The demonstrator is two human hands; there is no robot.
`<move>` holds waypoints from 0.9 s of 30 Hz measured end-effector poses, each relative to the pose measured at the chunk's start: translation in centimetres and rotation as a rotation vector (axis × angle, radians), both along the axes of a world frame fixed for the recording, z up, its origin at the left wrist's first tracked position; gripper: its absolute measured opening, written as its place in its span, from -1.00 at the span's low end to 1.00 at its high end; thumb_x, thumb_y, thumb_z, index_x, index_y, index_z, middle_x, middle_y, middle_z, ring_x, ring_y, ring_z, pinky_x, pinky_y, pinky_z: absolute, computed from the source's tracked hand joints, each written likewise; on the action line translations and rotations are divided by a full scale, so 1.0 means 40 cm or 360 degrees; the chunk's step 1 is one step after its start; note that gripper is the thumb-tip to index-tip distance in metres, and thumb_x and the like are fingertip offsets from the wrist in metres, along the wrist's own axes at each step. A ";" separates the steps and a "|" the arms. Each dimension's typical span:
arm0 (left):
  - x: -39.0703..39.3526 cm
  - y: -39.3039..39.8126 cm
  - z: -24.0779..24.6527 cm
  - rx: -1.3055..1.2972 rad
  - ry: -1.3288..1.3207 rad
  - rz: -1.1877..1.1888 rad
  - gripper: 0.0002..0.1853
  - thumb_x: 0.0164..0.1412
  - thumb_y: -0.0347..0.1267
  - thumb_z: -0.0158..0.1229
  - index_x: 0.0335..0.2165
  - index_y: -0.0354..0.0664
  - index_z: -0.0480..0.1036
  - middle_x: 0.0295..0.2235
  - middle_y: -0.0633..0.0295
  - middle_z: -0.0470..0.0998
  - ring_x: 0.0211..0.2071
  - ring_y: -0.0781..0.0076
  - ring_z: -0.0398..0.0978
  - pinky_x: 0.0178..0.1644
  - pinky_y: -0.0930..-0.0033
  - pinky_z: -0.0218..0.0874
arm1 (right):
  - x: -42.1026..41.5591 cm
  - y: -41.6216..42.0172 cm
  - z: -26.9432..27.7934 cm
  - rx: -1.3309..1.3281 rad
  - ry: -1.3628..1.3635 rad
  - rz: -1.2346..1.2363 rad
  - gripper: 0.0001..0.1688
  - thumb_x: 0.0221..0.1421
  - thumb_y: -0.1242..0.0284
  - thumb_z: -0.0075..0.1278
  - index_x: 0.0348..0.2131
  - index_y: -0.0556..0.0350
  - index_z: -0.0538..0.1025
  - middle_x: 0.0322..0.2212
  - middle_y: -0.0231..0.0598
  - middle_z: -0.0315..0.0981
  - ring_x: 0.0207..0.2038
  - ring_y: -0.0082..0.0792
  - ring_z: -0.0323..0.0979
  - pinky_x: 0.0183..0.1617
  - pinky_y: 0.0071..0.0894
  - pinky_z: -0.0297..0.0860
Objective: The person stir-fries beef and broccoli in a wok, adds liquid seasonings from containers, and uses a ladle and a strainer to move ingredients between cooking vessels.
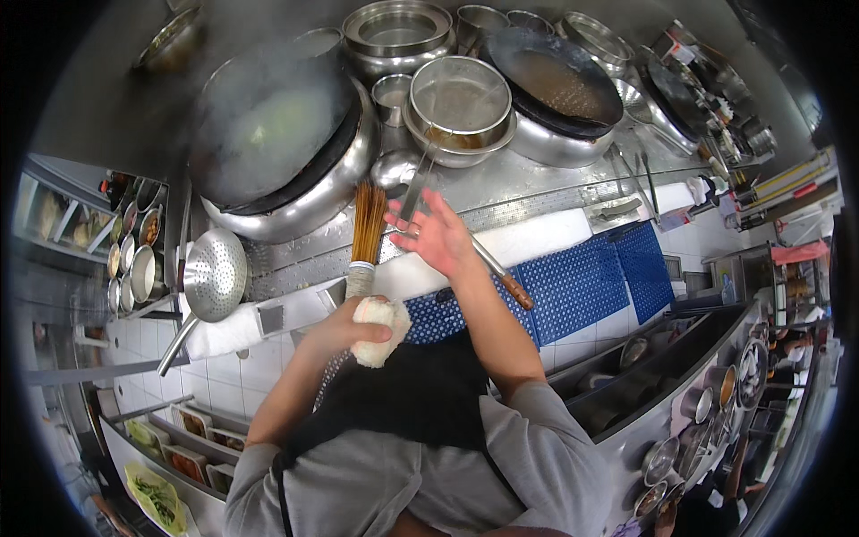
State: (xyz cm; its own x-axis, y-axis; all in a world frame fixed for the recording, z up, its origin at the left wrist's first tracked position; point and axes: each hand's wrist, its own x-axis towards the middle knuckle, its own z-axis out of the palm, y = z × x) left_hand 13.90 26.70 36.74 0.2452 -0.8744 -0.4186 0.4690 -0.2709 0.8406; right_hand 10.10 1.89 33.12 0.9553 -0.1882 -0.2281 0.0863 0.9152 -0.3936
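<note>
My left hand (352, 325) is closed around a folded white cloth (380, 332). A bamboo wok brush (368, 228) stands bristles up, its bound handle running behind that hand; whether the hand also grips it is unclear. My right hand (436, 235) has its palm up and fingers spread, beside the handle of a round wire strainer (460, 94); contact is unclear. That strainer rests over a metal bowl (463, 159). A ladle (394, 169) lies on the range, and a wood-ended metal handle (513, 285) emerges beyond my right wrist.
A steaming wok (275, 134) is at left, another wok (557, 84) with brown liquid at right. A perforated skimmer (215, 275) hangs over the left front edge. White towels (537, 235) line the range's front. Behind to the right, a counter (604, 476) carries several metal bowls.
</note>
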 end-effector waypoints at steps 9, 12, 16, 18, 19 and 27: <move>0.008 0.130 -0.070 0.0013 0.0055 0.0438 -0.45 -0.14 -0.38 0.41 -0.12 -0.33 0.44 -0.30 0.22 0.55 -0.34 0.44 0.53 -0.25 0.40 0.40 | -0.167 -0.190 0.037 -0.0332 0.0606 -0.0521 -0.53 0.24 0.28 -0.07 0.06 0.15 0.36 -0.28 -0.06 0.54 -0.53 -0.47 0.38 -0.48 -0.50 0.35; -0.017 0.138 -0.059 0.0103 0.0008 0.0475 -0.47 -0.12 -0.39 0.40 -0.12 -0.31 0.44 -0.30 0.21 0.55 -0.33 0.44 0.53 -0.23 0.38 0.40 | -0.254 -0.230 0.055 -0.0137 0.0368 -0.0636 -0.44 0.28 0.08 -0.18 -0.01 0.15 0.44 -0.19 0.08 0.52 -0.47 -0.38 0.42 -0.43 -0.48 0.38; -0.030 0.139 -0.072 0.0169 0.0054 0.0465 -0.50 -0.08 -0.37 0.38 -0.12 -0.29 0.45 -0.32 0.21 0.55 -0.33 0.43 0.53 -0.24 0.37 0.39 | -0.309 -0.252 -0.050 -0.0315 0.0718 -0.0655 -0.47 0.26 0.10 -0.16 -0.05 0.16 0.47 -0.28 0.00 0.54 -0.47 -0.36 0.43 -0.45 -0.47 0.37; -0.022 0.121 -0.060 0.0259 0.0003 0.0309 -0.52 -0.06 -0.33 0.36 -0.14 -0.28 0.45 -0.33 0.23 0.55 -0.33 0.44 0.52 -0.27 0.37 0.37 | -0.362 -0.232 -0.119 -0.1335 0.1185 -0.0477 -0.57 0.19 0.20 -0.03 -0.13 0.18 0.49 -0.36 -0.04 0.53 -0.46 -0.29 0.43 -0.43 -0.39 0.37; -0.019 0.113 -0.063 0.0257 -0.0066 0.0271 -0.54 -0.05 -0.32 0.36 -0.16 -0.28 0.46 -0.33 0.23 0.55 -0.33 0.44 0.52 -0.26 0.38 0.36 | -0.379 -0.221 -0.171 -0.2026 0.1351 -0.0294 -0.63 0.14 0.26 0.05 -0.18 0.20 0.50 -0.41 -0.05 0.52 -0.44 -0.23 0.43 -0.39 -0.32 0.38; 0.009 0.112 -0.025 0.0198 -0.0140 0.0101 -0.47 -0.09 -0.28 0.39 -0.15 -0.33 0.47 -0.29 0.19 0.55 -0.26 0.41 0.51 -0.15 0.40 0.34 | -0.372 -0.058 -0.202 -0.3330 0.1162 -0.0282 -0.52 -0.02 0.34 0.20 -0.14 0.14 0.38 -0.51 -0.01 0.49 -0.34 0.09 0.48 -0.22 0.02 0.37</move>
State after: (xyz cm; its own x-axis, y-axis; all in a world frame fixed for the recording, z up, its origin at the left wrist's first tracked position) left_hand 14.24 31.18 35.75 0.3389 -0.7987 -0.4972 0.4144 -0.3477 0.8410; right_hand -4.78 -0.42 25.06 0.7745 -0.6143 0.1509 -0.4761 -0.7232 -0.5002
